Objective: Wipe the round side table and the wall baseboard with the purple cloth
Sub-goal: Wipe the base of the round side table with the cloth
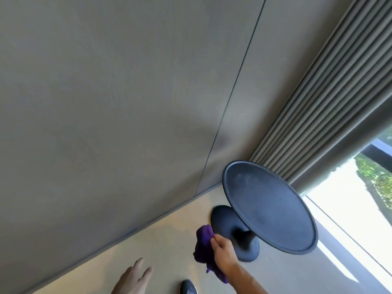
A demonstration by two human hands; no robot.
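A dark round side table (267, 206) with a raised rim stands on a pedestal with a round base (224, 219), close to the wall corner. My right hand (222, 251) grips the bunched purple cloth (203, 247) in the air, just left of the pedestal and below the tabletop's edge. My left hand (135, 276) hovers lower left with fingers spread and holds nothing. The dark baseboard (135, 230) runs diagonally along the foot of the grey panelled wall, to the left of both hands.
Grey pleated curtains (318, 102) hang behind the table at the right. A bright glass door or window (350, 209) lies beyond. The toe of a dark shoe (187, 287) shows at the bottom edge on the beige floor.
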